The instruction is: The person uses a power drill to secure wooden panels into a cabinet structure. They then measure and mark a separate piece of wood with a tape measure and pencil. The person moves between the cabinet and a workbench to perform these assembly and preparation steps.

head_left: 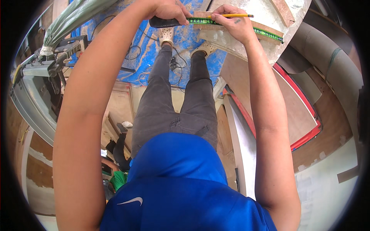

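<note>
My left hand (pixel 169 9) is closed on the black case of a tape measure (pixel 163 22) at the top of the view. Its green blade (pixel 266 34) is drawn out to the right, lying along a narrow wooden strip (pixel 201 14). Between the fingers of my right hand (pixel 236 26) is a yellow pencil (pixel 239 15), its length pointing right. That hand rests over the middle of the blade, pressing near the strip. Under the strip is a pale, dusty board (pixel 227 41).
A metal machine (pixel 42 73) with a grey fabric bag (pixel 73 19) stands at the left. Cables (pixel 178 63) cross a dusty blue tarp (pixel 135 71) around my feet. Red-edged panels (pixel 295 107) lean at the right. Another person in a green top (pixel 118 180) is at lower left.
</note>
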A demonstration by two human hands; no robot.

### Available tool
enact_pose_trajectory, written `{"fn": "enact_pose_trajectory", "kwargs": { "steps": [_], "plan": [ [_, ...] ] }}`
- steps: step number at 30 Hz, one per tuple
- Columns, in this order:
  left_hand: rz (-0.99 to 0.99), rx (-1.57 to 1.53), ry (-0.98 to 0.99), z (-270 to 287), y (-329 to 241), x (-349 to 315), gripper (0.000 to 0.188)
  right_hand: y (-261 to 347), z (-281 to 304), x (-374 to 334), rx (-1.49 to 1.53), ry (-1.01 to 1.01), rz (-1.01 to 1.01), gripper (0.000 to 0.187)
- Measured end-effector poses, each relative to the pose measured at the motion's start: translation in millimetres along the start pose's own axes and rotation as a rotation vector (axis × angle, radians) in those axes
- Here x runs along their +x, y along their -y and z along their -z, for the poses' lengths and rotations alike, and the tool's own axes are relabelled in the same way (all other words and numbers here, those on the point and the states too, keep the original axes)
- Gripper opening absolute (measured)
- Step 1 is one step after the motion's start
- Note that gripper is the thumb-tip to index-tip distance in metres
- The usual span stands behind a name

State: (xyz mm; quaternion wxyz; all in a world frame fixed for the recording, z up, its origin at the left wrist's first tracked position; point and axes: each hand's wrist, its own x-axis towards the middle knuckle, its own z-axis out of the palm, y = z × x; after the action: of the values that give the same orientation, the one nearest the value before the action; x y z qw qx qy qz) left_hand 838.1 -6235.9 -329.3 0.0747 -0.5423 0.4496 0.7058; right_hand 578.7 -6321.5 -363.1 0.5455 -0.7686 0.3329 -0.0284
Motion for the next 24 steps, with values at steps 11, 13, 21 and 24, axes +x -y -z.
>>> {"fn": "enact_pose_trajectory", "kwargs": {
  "steps": [11,13,21,24],
  "plan": [
    [0.018,-0.058,-0.005,-1.3,-1.2,-1.5,0.049,4.9,0.7,-0.8,-0.067,-0.008,-0.033,0.023],
    [0.022,-0.04,-0.016,-2.7,3.8,3.7,0.048,4.4,0.4,-1.6,-0.072,-0.013,-0.022,0.023],
    [0.087,-0.185,-0.086,-25.1,-2.7,-6.2,0.051,17.4,-9.4,-12.3,-0.047,-0.08,0.032,0.017],
    [0.06,-0.158,-0.172,-36.9,-9.7,-14.6,0.048,14.9,-20.9,-22.4,-0.11,-0.198,0.094,0.016]
  ]
}}
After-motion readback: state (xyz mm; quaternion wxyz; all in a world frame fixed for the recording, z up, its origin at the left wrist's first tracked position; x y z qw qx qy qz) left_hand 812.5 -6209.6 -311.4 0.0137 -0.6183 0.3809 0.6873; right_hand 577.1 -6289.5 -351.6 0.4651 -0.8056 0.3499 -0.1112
